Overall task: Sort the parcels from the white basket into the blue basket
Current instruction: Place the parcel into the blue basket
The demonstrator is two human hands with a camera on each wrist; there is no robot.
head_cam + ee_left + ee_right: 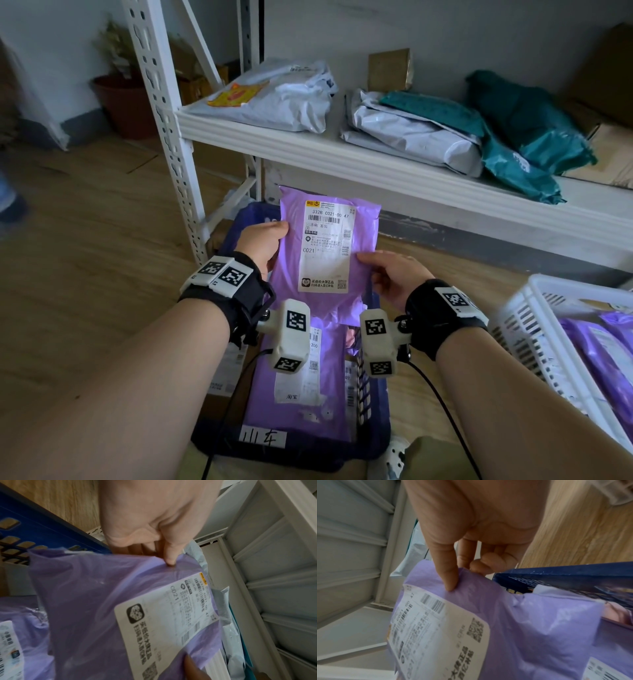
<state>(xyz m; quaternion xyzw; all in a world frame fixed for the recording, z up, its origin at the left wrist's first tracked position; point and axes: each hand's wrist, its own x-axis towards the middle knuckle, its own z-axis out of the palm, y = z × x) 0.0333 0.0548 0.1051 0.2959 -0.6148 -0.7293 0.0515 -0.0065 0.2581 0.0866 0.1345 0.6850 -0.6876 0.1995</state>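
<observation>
Your left hand (262,241) and right hand (397,275) pinch the purple parcel (329,253) by its side edges, above the blue basket (373,442); white basket (534,329) near right.

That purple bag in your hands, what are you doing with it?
A person is sorting parcels. Both hands hold one purple parcel up over the blue basket: the left hand pinches its left edge and the right hand pinches its right edge, with the white shipping label facing up. More purple parcels already lie in the blue basket below. The white basket on the right still has purple parcels inside, so sorting is not finished.
</observation>
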